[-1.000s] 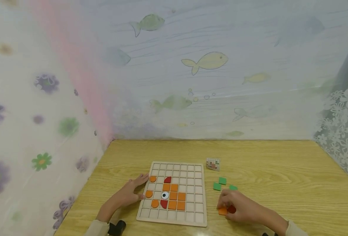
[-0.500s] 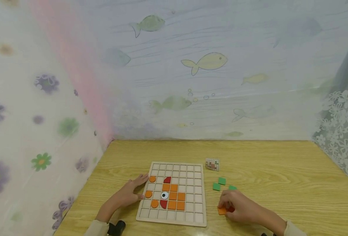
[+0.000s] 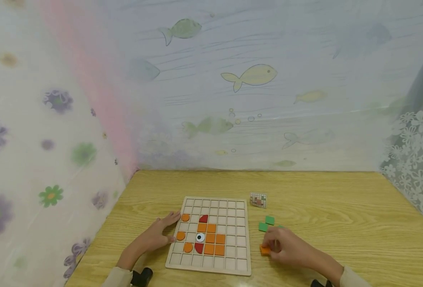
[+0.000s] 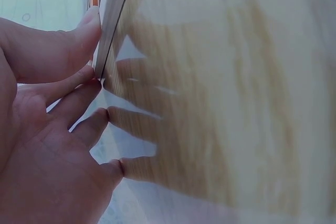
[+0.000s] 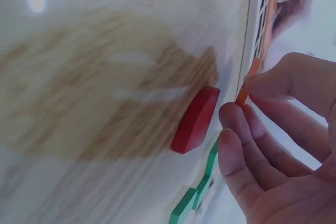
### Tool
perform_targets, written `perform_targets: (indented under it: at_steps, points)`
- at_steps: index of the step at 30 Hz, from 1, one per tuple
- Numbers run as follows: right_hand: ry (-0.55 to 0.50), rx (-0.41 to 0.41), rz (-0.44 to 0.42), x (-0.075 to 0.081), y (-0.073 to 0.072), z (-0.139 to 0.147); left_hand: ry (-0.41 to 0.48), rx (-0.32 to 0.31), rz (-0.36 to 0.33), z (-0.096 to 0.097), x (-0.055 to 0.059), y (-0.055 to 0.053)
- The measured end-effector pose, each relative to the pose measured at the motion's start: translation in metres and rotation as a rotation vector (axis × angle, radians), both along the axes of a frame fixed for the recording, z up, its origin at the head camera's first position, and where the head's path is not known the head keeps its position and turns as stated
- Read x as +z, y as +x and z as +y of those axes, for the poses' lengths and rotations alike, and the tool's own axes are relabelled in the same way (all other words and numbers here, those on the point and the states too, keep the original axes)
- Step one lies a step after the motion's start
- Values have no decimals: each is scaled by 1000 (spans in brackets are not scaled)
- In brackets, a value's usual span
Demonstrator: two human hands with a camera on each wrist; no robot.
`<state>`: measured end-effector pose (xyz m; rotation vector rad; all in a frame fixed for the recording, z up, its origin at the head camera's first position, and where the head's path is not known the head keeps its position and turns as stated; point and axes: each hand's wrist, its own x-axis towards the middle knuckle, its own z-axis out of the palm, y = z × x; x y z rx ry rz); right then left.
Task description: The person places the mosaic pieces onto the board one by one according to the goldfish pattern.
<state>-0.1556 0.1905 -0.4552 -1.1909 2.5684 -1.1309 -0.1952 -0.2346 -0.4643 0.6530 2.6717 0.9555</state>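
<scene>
A wooden grid board lies on the table, with orange squares, orange discs, red quarter-round pieces and a white eye disc set in its cells. My left hand rests at the board's left edge; in the left wrist view its thumb and fingertips touch the rim. To the right of the board my right hand pinches an orange square tile between thumb and fingers. Below that hand, in the right wrist view, a red curved piece lies on the table.
Green tiles lie beyond my right hand, one partly hidden by it. A small picture card with a grid pattern sits near the board's far right corner. Fish-printed sheeting hangs behind the table, and a flowered sheet runs along the left.
My right hand has picked up the orange square from beside the red piece and shifted slightly left and away from me. The left hand and the board stay where they were.
</scene>
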Motion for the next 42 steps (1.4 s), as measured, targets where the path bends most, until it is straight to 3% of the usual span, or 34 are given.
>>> perform_targets:
  at_steps: [16,25,42]
  points:
    - [-52,-43,12,9,-12,-33,0,-7,-2,1,0,0]
    - [-61,-45,-36,5,-28,-59,-9,1,-6,1,1,0]
    - [-56,-55,-44,-4,-49,-101,0,-8,-1,0,0,0]
